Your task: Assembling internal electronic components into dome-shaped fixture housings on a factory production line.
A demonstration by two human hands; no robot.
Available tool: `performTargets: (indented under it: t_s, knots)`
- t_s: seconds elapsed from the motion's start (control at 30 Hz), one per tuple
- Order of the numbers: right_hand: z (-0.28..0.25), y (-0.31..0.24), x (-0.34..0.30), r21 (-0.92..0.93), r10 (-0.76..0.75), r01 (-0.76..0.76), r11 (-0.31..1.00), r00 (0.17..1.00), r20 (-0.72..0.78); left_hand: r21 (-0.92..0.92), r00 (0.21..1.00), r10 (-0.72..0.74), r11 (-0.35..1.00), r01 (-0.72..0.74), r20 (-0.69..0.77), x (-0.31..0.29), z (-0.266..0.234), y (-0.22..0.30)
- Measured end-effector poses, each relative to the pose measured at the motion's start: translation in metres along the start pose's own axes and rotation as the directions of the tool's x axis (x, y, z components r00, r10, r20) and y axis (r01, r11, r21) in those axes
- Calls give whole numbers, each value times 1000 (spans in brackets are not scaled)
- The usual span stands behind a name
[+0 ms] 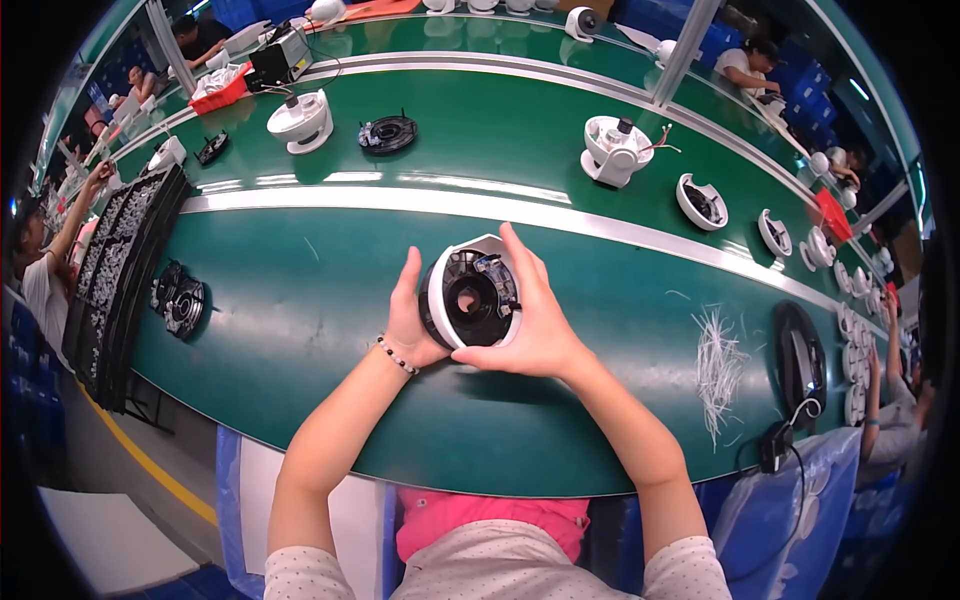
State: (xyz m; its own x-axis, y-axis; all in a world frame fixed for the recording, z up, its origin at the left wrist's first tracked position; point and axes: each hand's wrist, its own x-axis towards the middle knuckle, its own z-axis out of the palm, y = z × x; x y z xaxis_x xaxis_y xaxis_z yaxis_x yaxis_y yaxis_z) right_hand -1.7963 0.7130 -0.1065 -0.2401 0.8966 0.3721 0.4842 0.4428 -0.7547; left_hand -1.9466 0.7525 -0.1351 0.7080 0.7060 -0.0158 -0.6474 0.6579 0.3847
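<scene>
Both my hands hold a round white housing (470, 297) above the green bench (320, 300), tilted so its open side faces me. Inside it I see a black ring, a dark centre hole and a small circuit board with wires. My left hand (408, 318) cups its left rim, with a bead bracelet on that wrist. My right hand (535, 315) wraps the right rim, fingers reaching up over the top edge.
Black round parts (178, 298) lie at my left beside stacked dark trays (115, 265). White wire ties (720, 365) and a black oval pad (800, 360) lie at my right. The belt beyond carries white housings (300, 120), (614, 150). Other people work at both ends.
</scene>
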Motion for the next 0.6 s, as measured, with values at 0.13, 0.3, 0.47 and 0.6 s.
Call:
performTargets:
  t_s: [0.13,0.3,0.47,0.6]
  knots:
    - [6,1,4,86,39,-38,996,999,-10,52,998,18,999,-15,-60,1,-8,4]
    - [21,-4,8,-130,-9,6,991,1000,-21,23,999,36,999,-36,-31,-2,-14,8]
    - [27,-2,14,-162,-57,60,985,998,21,53,996,60,997,-57,-60,-6,-20,17]
    - [34,-1,19,-221,-144,161,962,985,90,54,991,95,994,-90,-96,-9,-27,21]
